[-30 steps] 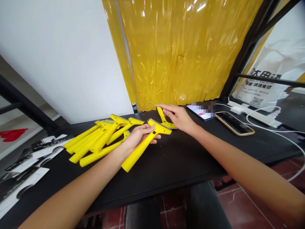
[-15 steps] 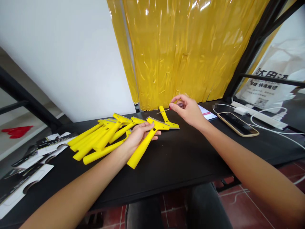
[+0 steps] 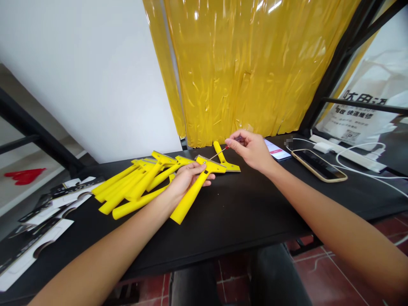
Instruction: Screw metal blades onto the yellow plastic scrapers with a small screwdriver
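My left hand (image 3: 193, 175) is closed around the head of a yellow scraper (image 3: 190, 197), whose handle slants down toward me. Between the fingers of my right hand (image 3: 250, 148) is a thin screwdriver (image 3: 219, 153) with a reddish handle, mostly covered by the fingers. Its shaft slopes down-left, and the tip is at the scraper's head, close to my left thumb. Just behind lies another yellow scraper (image 3: 218, 148) on the black table. Several more yellow scrapers (image 3: 135, 185) lie heaped beside my left wrist.
Black-and-white cardboard sleeves (image 3: 41, 242) are piled at the left of the black table (image 3: 242, 221). On the right are a lit phone (image 3: 278, 150), a phone in a tan case (image 3: 318, 165), a white power strip (image 3: 347, 154) and cables. A yellow plastic curtain (image 3: 248, 76) hangs behind.
The screwdriver has tilted, its tip dropping from above the table onto the held scraper's head. My right hand has turned slightly; my left hand has stayed almost still.
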`<state>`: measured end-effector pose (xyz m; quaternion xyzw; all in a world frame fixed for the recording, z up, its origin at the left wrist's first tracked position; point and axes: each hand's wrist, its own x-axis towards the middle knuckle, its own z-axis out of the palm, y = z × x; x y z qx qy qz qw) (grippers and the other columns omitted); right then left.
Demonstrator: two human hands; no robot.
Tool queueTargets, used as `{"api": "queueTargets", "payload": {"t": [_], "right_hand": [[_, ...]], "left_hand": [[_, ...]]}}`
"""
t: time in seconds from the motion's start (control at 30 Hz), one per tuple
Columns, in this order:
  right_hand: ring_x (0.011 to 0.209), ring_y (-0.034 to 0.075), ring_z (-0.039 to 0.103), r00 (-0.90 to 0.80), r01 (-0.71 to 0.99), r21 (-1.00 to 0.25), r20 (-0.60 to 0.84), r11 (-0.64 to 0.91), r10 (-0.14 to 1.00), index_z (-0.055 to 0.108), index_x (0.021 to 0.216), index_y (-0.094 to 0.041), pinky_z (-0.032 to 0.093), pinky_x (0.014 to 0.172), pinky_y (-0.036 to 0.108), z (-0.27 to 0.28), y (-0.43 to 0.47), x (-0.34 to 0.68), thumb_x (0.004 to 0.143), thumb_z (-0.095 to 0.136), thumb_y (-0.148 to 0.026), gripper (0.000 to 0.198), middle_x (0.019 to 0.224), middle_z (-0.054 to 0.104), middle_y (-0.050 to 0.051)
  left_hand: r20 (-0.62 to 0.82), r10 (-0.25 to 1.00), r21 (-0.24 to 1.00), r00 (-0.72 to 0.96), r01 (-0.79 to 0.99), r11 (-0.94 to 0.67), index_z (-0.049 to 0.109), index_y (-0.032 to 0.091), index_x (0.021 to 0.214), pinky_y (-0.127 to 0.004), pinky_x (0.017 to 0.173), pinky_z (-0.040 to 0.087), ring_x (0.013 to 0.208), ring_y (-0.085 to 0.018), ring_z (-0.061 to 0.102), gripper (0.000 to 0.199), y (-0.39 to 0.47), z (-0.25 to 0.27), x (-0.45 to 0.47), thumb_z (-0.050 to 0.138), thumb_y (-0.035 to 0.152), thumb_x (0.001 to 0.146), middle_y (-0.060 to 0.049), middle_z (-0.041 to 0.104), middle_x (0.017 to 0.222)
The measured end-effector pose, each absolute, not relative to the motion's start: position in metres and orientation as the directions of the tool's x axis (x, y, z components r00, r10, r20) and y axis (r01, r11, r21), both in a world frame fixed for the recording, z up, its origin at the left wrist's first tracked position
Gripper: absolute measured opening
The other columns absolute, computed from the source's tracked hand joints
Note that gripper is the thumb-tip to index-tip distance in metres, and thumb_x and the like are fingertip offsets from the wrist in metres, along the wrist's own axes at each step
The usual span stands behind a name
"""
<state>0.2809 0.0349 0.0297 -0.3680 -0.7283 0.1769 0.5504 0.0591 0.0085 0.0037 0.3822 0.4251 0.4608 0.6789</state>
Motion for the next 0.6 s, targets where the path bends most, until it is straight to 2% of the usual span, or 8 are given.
{"api": "queueTargets", "payload": {"t": [0.27, 0.6], "right_hand": [[0.06, 0.012, 0.057, -0.142, 0.328, -0.669, 0.663, 0.667, 0.735, 0.067, 0.084, -0.019, 0.041, 0.056, 0.026, 0.0288, 0.0327, 0.2786, 0.087, 0.068, -0.044, 0.026, 0.072, 0.068, 0.001], [0.054, 0.011, 0.05, -0.135, 0.296, -0.717, 0.623, 0.631, 0.771, 0.066, 0.083, -0.019, 0.037, 0.05, 0.026, 0.0277, 0.0328, 0.2762, 0.086, 0.069, -0.047, 0.028, 0.062, 0.06, -0.001]], "left_hand": [[-0.209, 0.95, 0.916, 0.233, -0.292, 0.274, 0.059, 0.011, 0.08, -0.025, 0.053, 0.062, 0.071, -0.022, 0.075, 0.01, 0.0073, 0.0032, 0.0586, 0.064, 0.007, 0.088, -0.009, 0.07, 0.078], [-0.145, 0.961, 0.951, 0.233, -0.236, 0.201, 0.052, 0.014, 0.08, -0.028, 0.053, 0.062, 0.07, -0.024, 0.075, 0.015, 0.0061, 0.0016, 0.0589, 0.065, 0.007, 0.086, -0.008, 0.069, 0.076]]}}
